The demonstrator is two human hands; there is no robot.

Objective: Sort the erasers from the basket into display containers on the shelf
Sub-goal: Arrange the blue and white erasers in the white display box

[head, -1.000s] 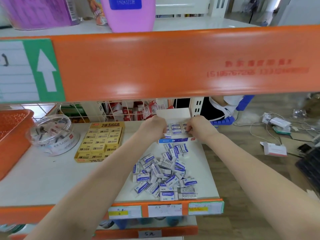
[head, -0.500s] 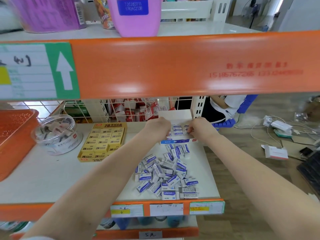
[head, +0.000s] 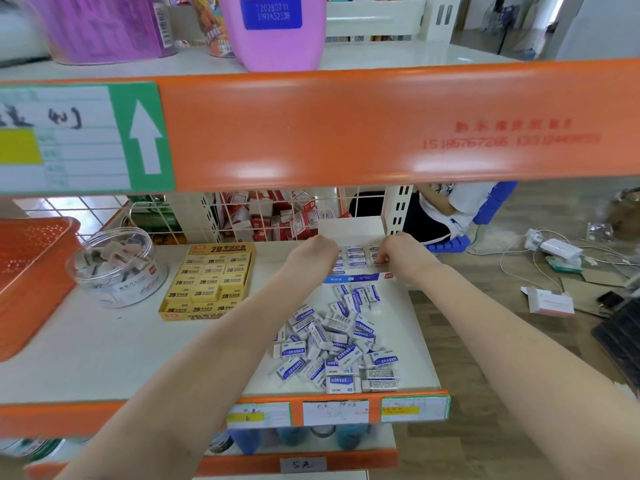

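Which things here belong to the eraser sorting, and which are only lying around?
Belong: left hand and right hand at the blue display box; loose erasers; orange basket; yellow 2B box; clear tub.
Lying about: purple bottle; floor chargers; red cartons.

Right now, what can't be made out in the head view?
- Left hand and right hand: the fingers curl away behind the knuckles, so the grip is unclear.
- White cardboard display box with blue front: its contents are partly covered by both hands.
- Orange perforated plastic basket: cut off by the left edge.
- Clear round plastic tub: its contents are blurred.
- White handwritten shelf-edge labels: too small to read.
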